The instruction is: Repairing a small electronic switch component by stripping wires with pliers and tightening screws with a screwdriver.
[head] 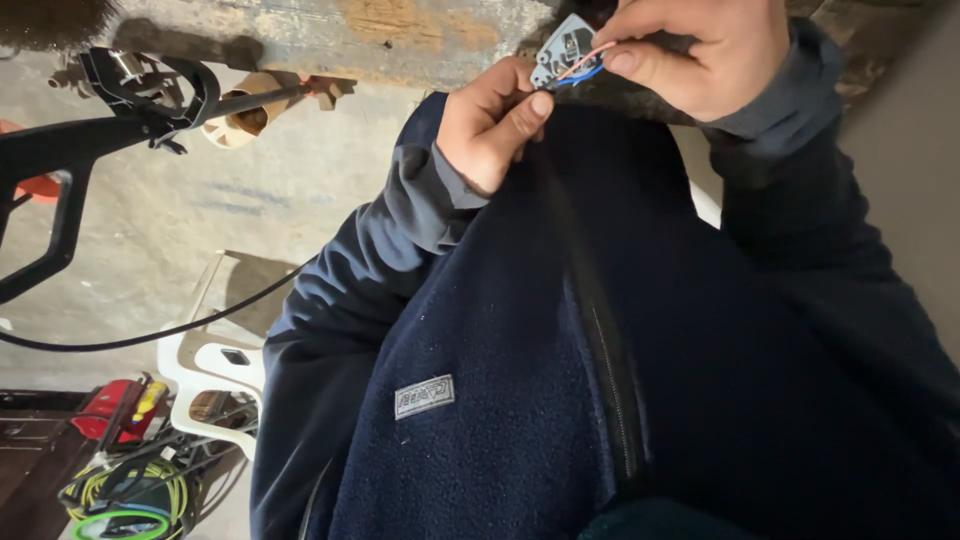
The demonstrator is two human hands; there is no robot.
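Cables coil at the far lower left beside a white plastic chair. Your left hand is curled, thumb pressed against the small grey circuit board at its upper right. Your right hand closes over the board's far side, fingers pinching its red and blue wires, above your navy fleece jacket.
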